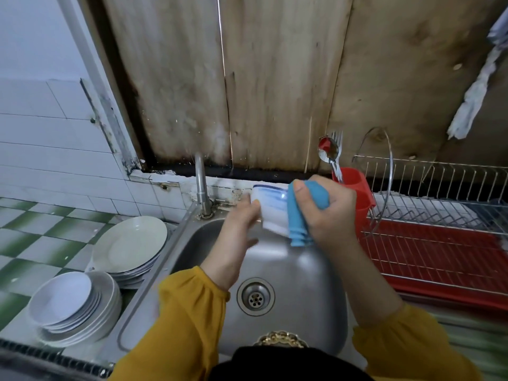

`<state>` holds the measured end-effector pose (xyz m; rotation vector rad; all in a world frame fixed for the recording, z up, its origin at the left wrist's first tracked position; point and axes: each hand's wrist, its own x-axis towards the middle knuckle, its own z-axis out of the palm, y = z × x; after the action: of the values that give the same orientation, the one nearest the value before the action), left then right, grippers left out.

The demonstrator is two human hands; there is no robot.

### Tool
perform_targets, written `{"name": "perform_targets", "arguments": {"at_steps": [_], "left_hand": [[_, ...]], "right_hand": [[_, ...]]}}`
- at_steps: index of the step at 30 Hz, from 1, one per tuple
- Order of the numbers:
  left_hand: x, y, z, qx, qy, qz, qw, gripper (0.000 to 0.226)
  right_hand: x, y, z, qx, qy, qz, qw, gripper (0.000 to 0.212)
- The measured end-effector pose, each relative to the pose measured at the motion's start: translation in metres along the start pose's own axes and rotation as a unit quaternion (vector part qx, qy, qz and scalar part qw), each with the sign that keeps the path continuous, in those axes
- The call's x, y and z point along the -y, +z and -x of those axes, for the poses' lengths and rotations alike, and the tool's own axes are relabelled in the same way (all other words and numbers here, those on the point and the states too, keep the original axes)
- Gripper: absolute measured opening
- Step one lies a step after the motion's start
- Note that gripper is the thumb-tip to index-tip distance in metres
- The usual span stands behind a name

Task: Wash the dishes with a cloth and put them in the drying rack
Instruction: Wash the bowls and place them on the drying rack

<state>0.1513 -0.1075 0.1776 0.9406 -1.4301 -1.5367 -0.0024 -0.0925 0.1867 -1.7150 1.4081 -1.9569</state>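
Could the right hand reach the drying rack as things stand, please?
Probably yes: the drying rack sits right beside the right hand, its top open. Only the red cutlery cup stands between, and the hand is holding the cloth.

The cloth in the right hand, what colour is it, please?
The cloth is blue; head view.

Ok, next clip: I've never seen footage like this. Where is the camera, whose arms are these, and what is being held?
No machine here: one camera on a person's head looks down at their own arms. The left hand holds a white bowl with blue markings above the steel sink; the right hand grips a blue cloth against it. Two stacks of plates sit left of the sink. On the right is a wire drying rack over a red tray, with a red cup of cutlery.
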Motion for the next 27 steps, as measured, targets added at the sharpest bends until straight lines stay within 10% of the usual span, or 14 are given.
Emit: {"name": "perform_targets", "arguments": {"at_steps": [6, 10, 14, 22, 27], "left_hand": [[0.006, -0.007, 0.0, 0.036, -0.029, 0.09, 0.995, 0.093], [0.01, -0.019, -0.003, 0.065, -0.005, 0.08, 0.995, 0.101], [0.005, -0.027, 0.001, 0.03, 0.064, -0.106, 0.992, 0.101], [0.003, -0.034, 0.003, 0.026, 0.159, -0.197, 0.967, 0.091], [-0.002, -0.034, 0.012, -0.003, 0.215, -0.197, 0.956, 0.112]], "right_hand": [[0.005, 0.006, 0.003, 0.105, -0.125, 0.017, 0.986, 0.044], [0.02, 0.003, -0.001, 0.127, 0.114, -0.131, 0.977, 0.051], [0.035, 0.006, -0.027, 0.049, 0.418, -0.225, 0.879, 0.022], [0.05, 0.011, 0.007, 0.368, 0.163, -0.127, 0.907, 0.025], [0.048, 0.016, -0.002, 0.139, 0.147, -0.002, 0.979, 0.023]]}}
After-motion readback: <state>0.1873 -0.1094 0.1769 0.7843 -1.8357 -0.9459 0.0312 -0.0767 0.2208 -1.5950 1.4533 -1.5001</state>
